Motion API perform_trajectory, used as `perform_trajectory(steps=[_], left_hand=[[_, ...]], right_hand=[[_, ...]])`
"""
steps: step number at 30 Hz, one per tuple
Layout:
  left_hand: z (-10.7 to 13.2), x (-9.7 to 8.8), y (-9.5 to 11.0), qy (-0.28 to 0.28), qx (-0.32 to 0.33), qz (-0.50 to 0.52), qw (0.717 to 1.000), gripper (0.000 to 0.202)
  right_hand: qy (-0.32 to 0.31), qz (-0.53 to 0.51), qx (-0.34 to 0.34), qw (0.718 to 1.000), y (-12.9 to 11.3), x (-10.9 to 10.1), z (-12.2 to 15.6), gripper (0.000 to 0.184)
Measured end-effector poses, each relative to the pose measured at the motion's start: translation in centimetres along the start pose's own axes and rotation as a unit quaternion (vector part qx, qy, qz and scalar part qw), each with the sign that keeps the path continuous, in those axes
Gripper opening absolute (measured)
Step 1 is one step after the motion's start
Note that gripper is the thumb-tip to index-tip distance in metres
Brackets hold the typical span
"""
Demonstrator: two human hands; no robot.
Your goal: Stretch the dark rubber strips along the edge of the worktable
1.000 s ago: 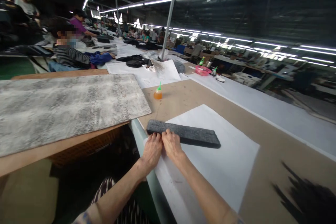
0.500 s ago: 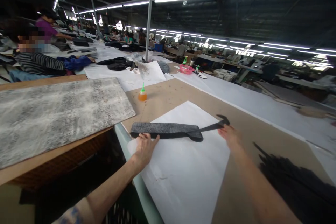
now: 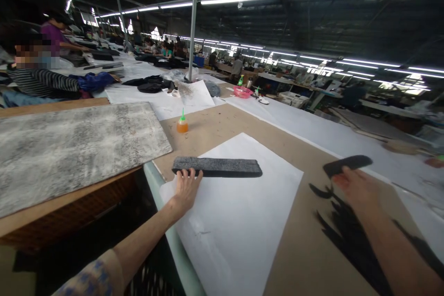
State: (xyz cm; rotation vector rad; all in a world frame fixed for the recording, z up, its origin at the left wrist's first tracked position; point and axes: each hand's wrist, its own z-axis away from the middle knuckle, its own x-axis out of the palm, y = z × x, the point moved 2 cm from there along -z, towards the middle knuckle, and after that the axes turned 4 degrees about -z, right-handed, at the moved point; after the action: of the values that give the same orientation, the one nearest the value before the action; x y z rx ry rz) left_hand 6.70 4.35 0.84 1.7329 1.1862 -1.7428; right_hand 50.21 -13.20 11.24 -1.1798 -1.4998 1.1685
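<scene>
On a white sheet (image 3: 239, 222) lies a long, folded-looking dark grey fabric strip (image 3: 222, 166) with a black front edge. My left hand (image 3: 186, 189) rests its spread fingertips on the near edge of this strip, toward its left end. Off to the right, my right hand (image 3: 357, 187) is closed on a black fabric strip (image 3: 350, 164), raised above the brown board. A thinner dark tail hangs down beneath that hand. Under and beside my right forearm lies a pile of black strips (image 3: 350, 240), partly hidden by the arm.
A squeeze bottle (image 3: 182, 125) of orange liquid stands on the brown board (image 3: 215, 122). At left is a mottled grey-white panel (image 3: 79, 148). Farther back are a pink basket (image 3: 242, 91), black fabric pieces (image 3: 152, 84), a metal post (image 3: 193, 27) and a seated person in stripes (image 3: 41, 81).
My right hand has moved right, carrying the black strip away from the grey strip's right end to above the black pile. My left hand stays on the grey strip.
</scene>
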Motion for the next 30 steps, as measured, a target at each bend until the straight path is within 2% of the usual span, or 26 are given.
perform_trajectory(steps=[2,4,6,8,9,10,11,12,13,14,15,16,17,19,21,24,26,28,30], left_hand=[[0.2,-0.4,-0.4,0.032,0.012,0.012,0.999,0.063],[0.5,-0.6,-0.7,0.072,0.027,0.039,0.996,0.048],[1.0,-0.9,-0.8,0.103,0.031,0.104,0.989,0.042],[1.7,-1.1,-0.5,0.092,0.023,0.243,0.965,0.038],[2.1,-1.1,-0.3,0.059,0.014,0.341,0.938,0.033],[2.6,-1.2,-0.1,0.009,0.001,0.45,0.893,0.028],[3.0,-1.2,0.2,-0.049,-0.016,0.557,0.829,0.028],[3.5,-1.2,0.4,-0.103,-0.037,0.648,0.754,0.034],[3.8,-1.2,0.5,-0.146,-0.061,0.716,0.68,0.042],[4.2,-1.2,0.4,-0.173,-0.089,0.761,0.619,0.049],[4.4,-1.1,0.1,-0.186,-0.117,0.787,0.576,0.055],[4.5,-1.0,-0.4,-0.191,-0.143,0.799,0.552,0.059],[4.6,-0.9,-0.9,-0.192,-0.168,0.8,0.543,0.062],[4.7,-0.6,-2.1,-0.198,-0.204,0.78,0.558,0.063],[4.8,-0.4,-2.9,-0.214,-0.212,0.745,0.595,0.057],[4.8,-0.3,-2.9,-0.235,-0.179,0.69,0.66,0.041],[4.8,-0.1,-2.6,-0.226,-0.165,0.653,0.704,0.035],[4.7,0.3,-2.4,-0.21,-0.152,0.62,0.741,0.035],[4.6,0.8,-2.3,-0.199,-0.143,0.603,0.759,0.037]], right_hand=[[-0.062,-0.03,0.048,0.996,2.2,2.1,3.5,0.027],[-0.117,-0.03,0.068,0.99,4.2,3.8,7.6,0.037],[-0.193,0.038,0.04,0.98,5.5,5.3,12.1,0.038],[-0.276,0.146,-0.049,0.949,6.1,6.6,16.9,0.033],[-0.307,0.205,-0.111,0.923,6.1,7.2,19.3,0.032],[-0.332,0.263,-0.177,0.888,6.1,7.7,21.7,0.031],[-0.353,0.319,-0.238,0.847,6.1,8.2,24.0,0.029],[-0.372,0.369,-0.289,0.802,6.1,8.6,26.2,0.028],[-0.391,0.41,-0.329,0.756,6.1,9.1,28.3,0.027],[-0.411,0.441,-0.361,0.711,6.1,9.5,30.1,0.025],[-0.429,0.463,-0.388,0.671,6.1,9.8,31.7,0.025],[-0.445,0.474,-0.414,0.637,6.1,10.2,33.1,0.025],[-0.461,0.474,-0.441,0.607,6.1,10.5,34.3,0.025],[-0.488,0.456,-0.487,0.563,6.0,11.0,36.0,0.027],[-0.504,0.44,-0.505,0.545,5.8,11.3,36.9,0.028],[-0.527,0.43,-0.484,0.551,4.9,11.0,37.2,0.018],[-0.545,0.418,-0.463,0.56,3.8,9.9,36.6,0.017],[-0.544,0.414,-0.454,0.572,2.7,7.9,35.2,0.019],[-0.507,0.44,-0.448,0.59,2.0,4.7,33.0,0.021]])
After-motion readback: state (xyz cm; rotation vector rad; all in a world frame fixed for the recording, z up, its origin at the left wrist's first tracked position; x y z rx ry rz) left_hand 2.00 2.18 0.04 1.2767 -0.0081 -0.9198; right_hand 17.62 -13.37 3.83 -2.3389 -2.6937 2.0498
